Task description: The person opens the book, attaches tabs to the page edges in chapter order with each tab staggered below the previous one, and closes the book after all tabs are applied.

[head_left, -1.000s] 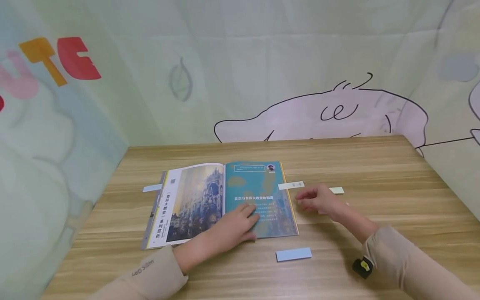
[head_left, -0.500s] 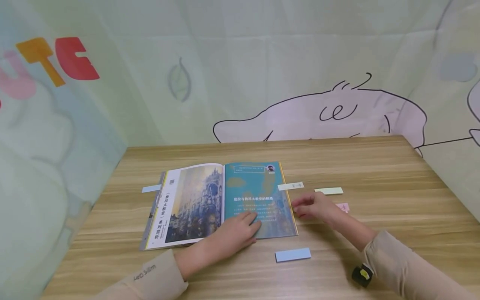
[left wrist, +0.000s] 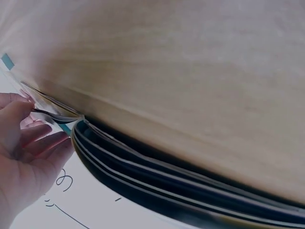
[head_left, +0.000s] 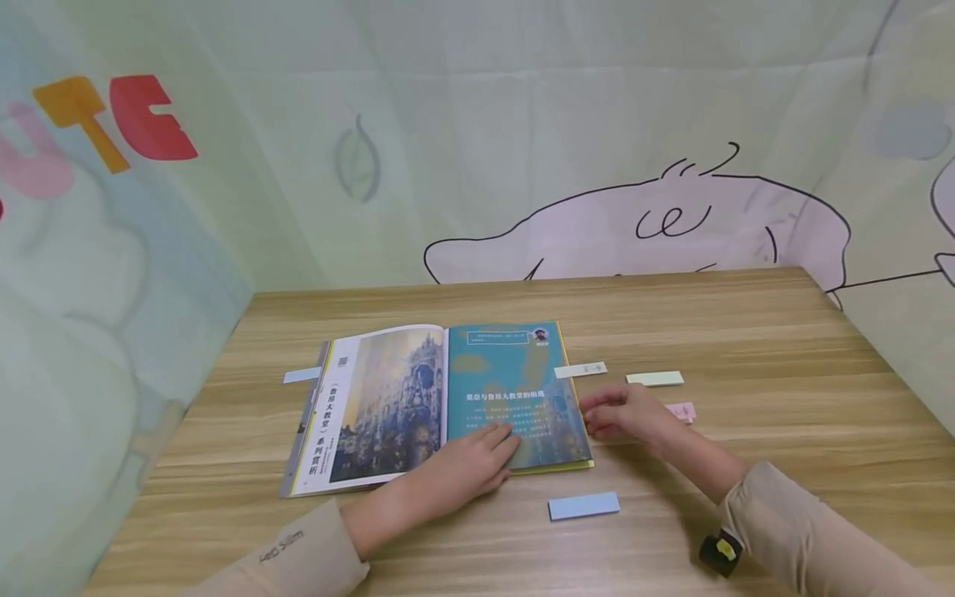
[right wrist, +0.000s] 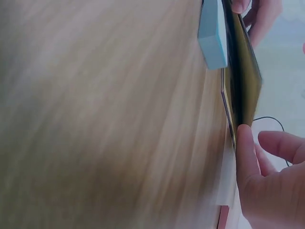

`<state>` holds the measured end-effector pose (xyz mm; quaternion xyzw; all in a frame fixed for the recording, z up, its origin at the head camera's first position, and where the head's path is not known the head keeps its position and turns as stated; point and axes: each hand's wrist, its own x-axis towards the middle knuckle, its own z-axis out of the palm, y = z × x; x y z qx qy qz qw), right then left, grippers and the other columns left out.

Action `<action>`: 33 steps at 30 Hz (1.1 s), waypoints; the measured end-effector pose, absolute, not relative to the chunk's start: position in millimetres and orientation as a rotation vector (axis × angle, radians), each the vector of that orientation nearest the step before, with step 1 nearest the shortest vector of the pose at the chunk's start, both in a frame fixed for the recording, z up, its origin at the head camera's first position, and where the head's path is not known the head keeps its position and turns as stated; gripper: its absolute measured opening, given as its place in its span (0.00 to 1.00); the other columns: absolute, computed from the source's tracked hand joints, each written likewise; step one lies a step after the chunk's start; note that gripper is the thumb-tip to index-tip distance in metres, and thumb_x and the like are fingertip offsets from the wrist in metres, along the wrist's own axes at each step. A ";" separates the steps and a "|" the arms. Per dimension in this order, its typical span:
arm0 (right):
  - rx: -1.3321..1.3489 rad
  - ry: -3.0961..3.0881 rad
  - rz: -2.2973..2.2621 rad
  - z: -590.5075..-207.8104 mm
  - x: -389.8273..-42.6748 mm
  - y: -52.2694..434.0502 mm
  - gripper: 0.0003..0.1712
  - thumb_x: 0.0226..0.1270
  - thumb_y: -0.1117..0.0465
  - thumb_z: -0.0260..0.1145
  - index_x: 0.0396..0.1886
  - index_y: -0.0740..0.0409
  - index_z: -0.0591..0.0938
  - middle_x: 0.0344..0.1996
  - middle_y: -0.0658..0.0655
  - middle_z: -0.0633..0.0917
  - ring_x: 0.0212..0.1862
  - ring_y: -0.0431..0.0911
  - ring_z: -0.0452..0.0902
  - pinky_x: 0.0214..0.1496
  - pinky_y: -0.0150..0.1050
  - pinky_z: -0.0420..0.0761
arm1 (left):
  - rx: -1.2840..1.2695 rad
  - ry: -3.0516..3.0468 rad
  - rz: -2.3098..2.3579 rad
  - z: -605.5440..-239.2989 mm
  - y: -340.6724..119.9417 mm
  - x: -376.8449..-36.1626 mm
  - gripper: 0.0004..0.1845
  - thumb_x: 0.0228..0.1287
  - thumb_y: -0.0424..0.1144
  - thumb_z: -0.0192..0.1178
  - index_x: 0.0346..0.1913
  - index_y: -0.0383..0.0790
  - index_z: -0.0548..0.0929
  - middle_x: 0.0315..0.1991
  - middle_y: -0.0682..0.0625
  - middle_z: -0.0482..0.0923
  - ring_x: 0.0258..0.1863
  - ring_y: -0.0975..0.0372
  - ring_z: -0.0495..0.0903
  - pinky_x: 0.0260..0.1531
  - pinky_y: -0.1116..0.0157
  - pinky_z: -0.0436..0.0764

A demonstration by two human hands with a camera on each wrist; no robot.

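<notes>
An open magazine (head_left: pixel 388 398) lies on the wooden table, its left page a painting of a cathedral and its right page teal. The fingers of my left hand (head_left: pixel 466 464) rest on the lower part of the teal page, the thumb at its bottom edge. My right hand (head_left: pixel 634 414) is at the right edge; its thumb touches the lifted edge of the pages, as the right wrist view shows, with the index finger close by. A yellow strip shows under the lower right corner. Seen from the left wrist, the magazine's bottom edge (left wrist: pixel 157 171) fans into several layers.
A white paper tab (head_left: pixel 581 370) juts from the right page and a blue tab (head_left: pixel 302 376) from the left side. Around the right hand lie a pale green sticky-note pad (head_left: pixel 654 379) and a pink note (head_left: pixel 681 412). A blue pad (head_left: pixel 584 507) is nearer the front.
My right hand has moved left to the magazine's edge, uncovering more of the pale green pad and pink note. The right page's lower corner has lifted. The left hand stays on the page.
</notes>
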<state>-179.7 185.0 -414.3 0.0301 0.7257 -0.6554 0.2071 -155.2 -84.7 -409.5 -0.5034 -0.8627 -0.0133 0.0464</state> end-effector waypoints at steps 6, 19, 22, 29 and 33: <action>0.239 1.855 -1.940 -415.1 -180.4 185.4 0.21 0.62 0.72 0.60 0.53 0.80 0.71 0.25 0.54 0.84 0.27 0.40 0.81 0.33 0.33 0.82 | -1.542 -2.658 -0.065 -407.3 -86.8 -155.1 0.22 0.69 0.42 0.52 0.60 0.31 0.72 0.58 0.37 0.72 0.56 0.50 0.73 0.55 0.61 0.73; 0.289 1.785 -2.003 -415.8 -178.8 177.4 0.22 0.56 0.75 0.61 0.52 0.79 0.72 0.26 0.53 0.83 0.27 0.38 0.79 0.32 0.31 0.82 | -1.561 -2.667 -0.090 -405.4 -87.0 -156.8 0.23 0.69 0.43 0.53 0.60 0.31 0.72 0.58 0.38 0.71 0.56 0.50 0.73 0.56 0.60 0.72; 0.284 1.785 -2.008 -416.0 -178.7 176.9 0.24 0.56 0.75 0.61 0.54 0.80 0.70 0.26 0.53 0.83 0.28 0.38 0.79 0.32 0.31 0.82 | -1.566 -2.655 -0.111 -405.0 -86.9 -158.2 0.23 0.67 0.44 0.55 0.58 0.31 0.74 0.57 0.38 0.72 0.56 0.50 0.73 0.56 0.60 0.72; 0.296 1.793 -1.997 -413.0 -179.2 175.3 0.27 0.57 0.75 0.61 0.57 0.79 0.67 0.27 0.54 0.83 0.27 0.39 0.79 0.32 0.31 0.82 | -1.532 -2.681 -0.187 -404.6 -87.8 -162.5 0.24 0.65 0.48 0.56 0.56 0.34 0.76 0.57 0.39 0.71 0.56 0.50 0.72 0.56 0.59 0.72; 0.296 1.789 -2.002 -407.9 -179.7 175.6 0.28 0.58 0.74 0.61 0.58 0.77 0.67 0.28 0.54 0.83 0.27 0.39 0.79 0.31 0.31 0.81 | -1.508 -2.687 -0.249 -403.3 -87.4 -164.7 0.22 0.66 0.46 0.56 0.56 0.34 0.76 0.57 0.38 0.72 0.55 0.49 0.72 0.55 0.57 0.73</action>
